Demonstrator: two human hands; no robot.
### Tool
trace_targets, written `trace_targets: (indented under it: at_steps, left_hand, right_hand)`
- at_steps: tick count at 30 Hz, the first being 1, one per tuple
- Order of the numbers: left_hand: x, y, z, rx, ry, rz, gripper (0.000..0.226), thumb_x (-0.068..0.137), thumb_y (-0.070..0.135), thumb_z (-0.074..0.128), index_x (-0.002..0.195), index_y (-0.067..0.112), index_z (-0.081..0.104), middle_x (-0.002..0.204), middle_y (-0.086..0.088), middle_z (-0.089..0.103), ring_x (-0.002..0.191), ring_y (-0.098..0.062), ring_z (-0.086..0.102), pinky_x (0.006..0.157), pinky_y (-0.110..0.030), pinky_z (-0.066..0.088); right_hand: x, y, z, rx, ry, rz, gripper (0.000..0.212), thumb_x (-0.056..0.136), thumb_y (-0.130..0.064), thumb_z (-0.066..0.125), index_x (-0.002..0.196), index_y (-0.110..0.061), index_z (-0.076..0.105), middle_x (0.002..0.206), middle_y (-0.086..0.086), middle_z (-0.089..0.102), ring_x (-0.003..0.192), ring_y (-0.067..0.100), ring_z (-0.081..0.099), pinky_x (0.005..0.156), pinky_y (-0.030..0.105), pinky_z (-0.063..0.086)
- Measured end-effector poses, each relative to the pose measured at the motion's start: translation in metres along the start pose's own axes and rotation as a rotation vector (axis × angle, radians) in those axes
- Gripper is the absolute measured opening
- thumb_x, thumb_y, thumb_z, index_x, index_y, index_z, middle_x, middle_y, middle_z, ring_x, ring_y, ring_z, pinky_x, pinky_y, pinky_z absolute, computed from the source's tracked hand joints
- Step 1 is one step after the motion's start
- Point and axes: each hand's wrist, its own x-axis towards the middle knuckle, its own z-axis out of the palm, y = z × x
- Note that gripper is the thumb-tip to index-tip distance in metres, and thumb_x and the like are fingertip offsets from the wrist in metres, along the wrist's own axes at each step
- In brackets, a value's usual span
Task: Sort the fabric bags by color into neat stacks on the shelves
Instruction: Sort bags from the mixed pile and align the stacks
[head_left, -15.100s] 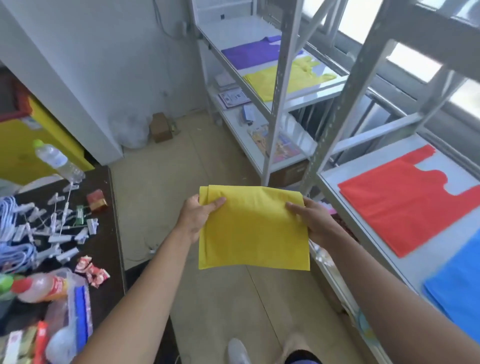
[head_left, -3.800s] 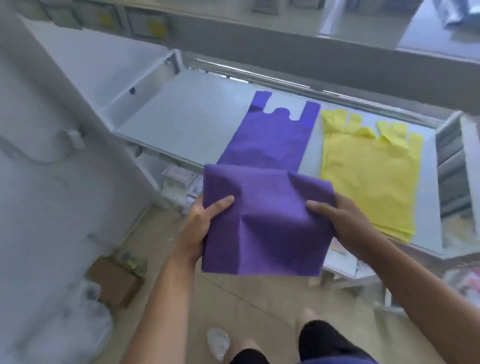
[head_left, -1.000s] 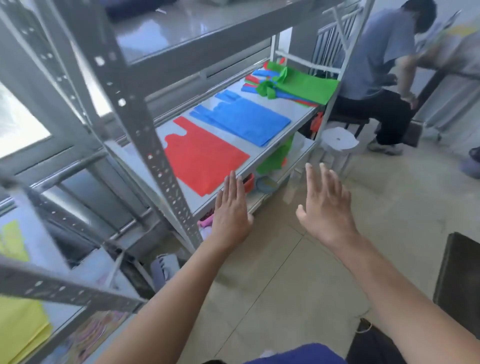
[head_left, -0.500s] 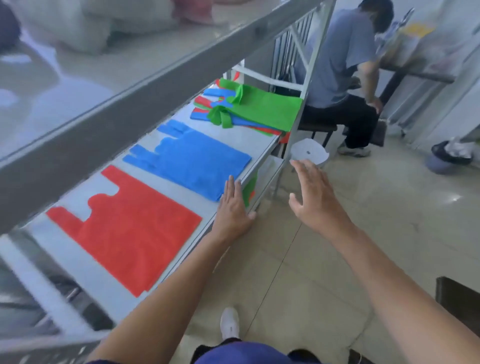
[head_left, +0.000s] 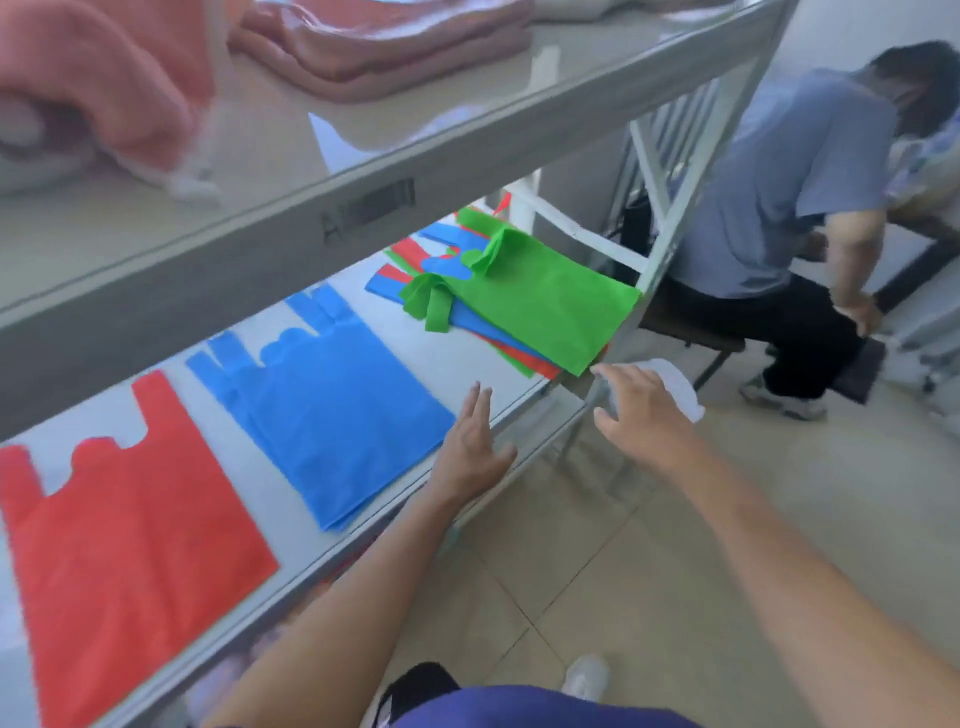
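- Shelf (head_left: 483, 358): pale middle board of a metal rack, which carries all the fabric bags in view.
- Red bag (head_left: 119, 530): lies flat at the left end of the shelf, handles toward the back edge.
- Blue stack (head_left: 332, 410): flat blue bags at mid-shelf, just beside the red bag, with the near corner close to the front edge.
- Mixed pile (head_left: 467, 270): red, blue and green bags overlapping at the right end, with a green bag (head_left: 540, 306) on top (its near corner overhangs the front edge).
- Left hand (head_left: 470, 452): fingers straight and together, holding nothing, over the front edge just right of the blue stack; contact with the shelf cannot be told.
- Right hand (head_left: 644, 415): fingers loosely spread, holding nothing, beyond the front edge, with fingertips near the green bag's overhanging corner.
- Upper shelf (head_left: 363, 156): bears folded pink fabric (head_left: 363, 47).
- Seated person (head_left: 779, 208): beyond the rack's right end, above the tiled floor (head_left: 675, 571).
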Motion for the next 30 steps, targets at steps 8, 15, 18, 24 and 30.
trace_targets:
  at_steps: [8,15,18,24,30]
  left_hand:
    - [0.037,0.03,0.059,-0.091,0.111,-0.213,0.083,0.092,0.021,0.061,0.164,0.012,0.018,0.172,-0.003,0.013,0.158,-0.012,0.013,0.12,-0.016,0.006]
    - [0.113,0.044,0.076,-0.117,0.256,-0.227,0.075,0.089,0.006,0.063,0.158,0.01,0.035,0.167,-0.007,0.031,0.154,-0.015,0.027,0.115,-0.002,0.005]
    - [0.134,0.057,0.076,-0.099,0.333,-0.293,0.073,0.089,0.003,0.064,0.157,0.009,0.038,0.164,-0.008,0.035,0.153,-0.018,0.029,0.114,0.001,0.005]
    - [0.166,0.072,0.085,-0.134,0.434,-0.459,0.066,0.09,0.006,0.065,0.153,0.008,0.044,0.153,-0.007,0.049,0.144,-0.019,0.043,0.121,-0.022,0.027]
    - [0.21,0.108,0.108,-0.477,0.534,-0.897,0.033,0.091,0.012,0.06,0.125,0.014,0.061,0.111,-0.001,0.068,0.104,-0.021,0.066,0.096,-0.033,0.052]
  right_hand:
    - [0.142,0.063,0.018,-0.127,-0.211,-0.249,0.074,0.091,-0.025,0.068,0.156,-0.017,0.035,0.15,0.006,0.048,0.138,0.026,0.043,0.116,0.046,0.041]
    - [0.229,0.099,0.046,-0.53,-0.339,-0.605,0.099,0.083,-0.024,0.074,0.162,-0.021,0.015,0.162,0.013,0.03,0.146,0.033,0.035,0.115,0.045,0.039]
    - [0.254,0.117,0.048,-0.402,-0.397,-0.675,0.093,0.088,-0.03,0.073,0.161,-0.015,0.017,0.159,0.011,0.035,0.144,0.031,0.038,0.115,0.045,0.042]
    - [0.311,0.139,0.038,-0.03,-0.518,-0.762,0.04,0.105,-0.037,0.054,0.133,-0.009,0.058,0.127,0.008,0.063,0.118,0.026,0.059,0.102,0.045,0.049]
    - [0.337,0.155,0.035,0.179,-0.606,-0.648,0.029,0.107,-0.03,0.05,0.086,-0.011,0.055,0.079,0.002,0.056,0.068,0.018,0.048,0.064,0.035,0.041]
